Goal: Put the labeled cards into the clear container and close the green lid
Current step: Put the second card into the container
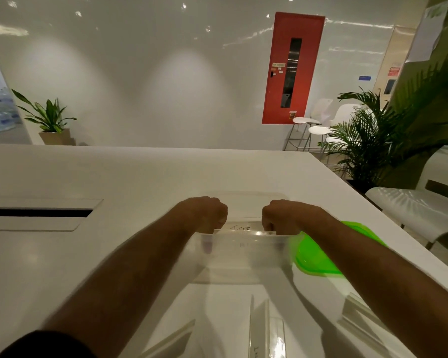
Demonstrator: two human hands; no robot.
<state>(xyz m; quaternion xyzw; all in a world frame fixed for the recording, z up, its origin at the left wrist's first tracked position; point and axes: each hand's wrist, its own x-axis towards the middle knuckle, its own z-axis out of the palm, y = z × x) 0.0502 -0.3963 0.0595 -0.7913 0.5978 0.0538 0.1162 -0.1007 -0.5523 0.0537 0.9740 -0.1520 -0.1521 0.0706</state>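
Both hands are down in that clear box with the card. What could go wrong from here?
The green lid lies right under the right hand's forearm, so pulling back might knock it. More cards stand on edge near the clear container, and a sweeping arm could topple them. The left hand could drag the container when it lifts.

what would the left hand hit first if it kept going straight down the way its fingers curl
Probably the labeled card inside the clear container. The left hand already curls down into it, though motion blur leaves depth unclear.

Bare forearms; a dark sleeve (44, 343) covers the left upper arm.
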